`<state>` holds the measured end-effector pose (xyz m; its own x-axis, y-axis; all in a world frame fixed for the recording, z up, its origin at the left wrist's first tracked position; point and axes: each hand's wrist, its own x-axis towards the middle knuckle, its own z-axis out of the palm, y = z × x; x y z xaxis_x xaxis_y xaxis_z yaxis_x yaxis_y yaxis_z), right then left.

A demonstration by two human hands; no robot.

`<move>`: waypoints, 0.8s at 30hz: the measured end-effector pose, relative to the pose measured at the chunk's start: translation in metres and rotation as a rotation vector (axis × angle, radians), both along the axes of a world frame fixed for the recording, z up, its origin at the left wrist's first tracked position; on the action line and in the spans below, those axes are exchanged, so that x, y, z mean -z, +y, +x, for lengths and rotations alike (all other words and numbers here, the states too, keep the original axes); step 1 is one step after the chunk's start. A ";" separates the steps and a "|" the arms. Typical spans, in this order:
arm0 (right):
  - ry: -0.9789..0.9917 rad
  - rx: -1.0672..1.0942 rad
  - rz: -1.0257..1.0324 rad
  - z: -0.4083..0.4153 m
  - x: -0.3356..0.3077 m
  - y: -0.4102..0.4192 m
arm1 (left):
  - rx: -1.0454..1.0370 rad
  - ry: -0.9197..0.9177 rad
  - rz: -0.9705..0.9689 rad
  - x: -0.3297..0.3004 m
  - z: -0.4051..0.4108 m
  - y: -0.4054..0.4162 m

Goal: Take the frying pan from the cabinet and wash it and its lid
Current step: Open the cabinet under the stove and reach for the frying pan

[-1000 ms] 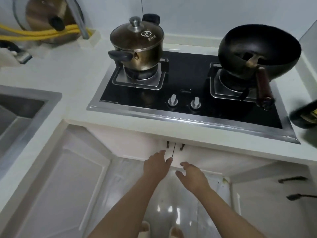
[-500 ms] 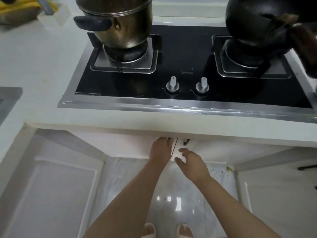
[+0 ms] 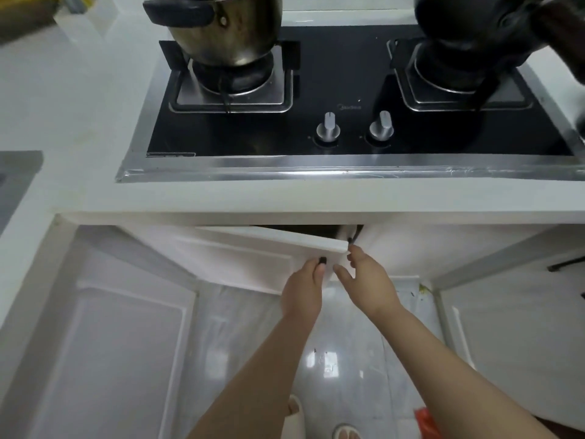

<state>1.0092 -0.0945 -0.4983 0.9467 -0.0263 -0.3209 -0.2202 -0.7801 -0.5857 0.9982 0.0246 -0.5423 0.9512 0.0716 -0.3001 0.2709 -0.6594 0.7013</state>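
The frying pan and its lid are not in view. Below the stove, the left cabinet door [image 3: 253,255] stands partly ajar, showing a dark gap [image 3: 304,229] behind it. My left hand [image 3: 304,286] grips that door's small black handle [image 3: 322,260]. My right hand [image 3: 368,280] is beside it with fingers extended; its fingertips touch the door's free edge, just under the black handle [image 3: 350,237] of the closed right cabinet door [image 3: 427,248].
On the black gas stove [image 3: 332,90] a steel pot [image 3: 228,26] sits on the left burner and a black wok [image 3: 474,23] on the right. The sink's edge [image 3: 19,172] is at far left. Open white doors flank me; my slippered feet stand on the tile floor [image 3: 342,343].
The left cabinet door has swung out from shut as my left hand pulled its handle. My right hand stayed beside it. The camera moved closer and tilted down.
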 end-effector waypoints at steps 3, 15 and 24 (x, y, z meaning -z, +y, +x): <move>-0.033 -0.027 0.027 -0.013 -0.003 0.004 | 0.001 0.015 0.002 -0.003 -0.020 0.004; -0.042 -0.151 0.111 -0.065 -0.017 -0.004 | -0.164 0.145 0.022 -0.038 -0.068 0.004; -0.008 -0.158 0.237 -0.114 -0.028 0.006 | -0.038 -0.105 0.468 -0.076 -0.108 0.029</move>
<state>0.8947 -0.0889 -0.4700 0.9356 0.1966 -0.2933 -0.1018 -0.6452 -0.7572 0.8902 0.0539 -0.4664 0.9688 0.2115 -0.1294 0.2445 -0.9016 0.3567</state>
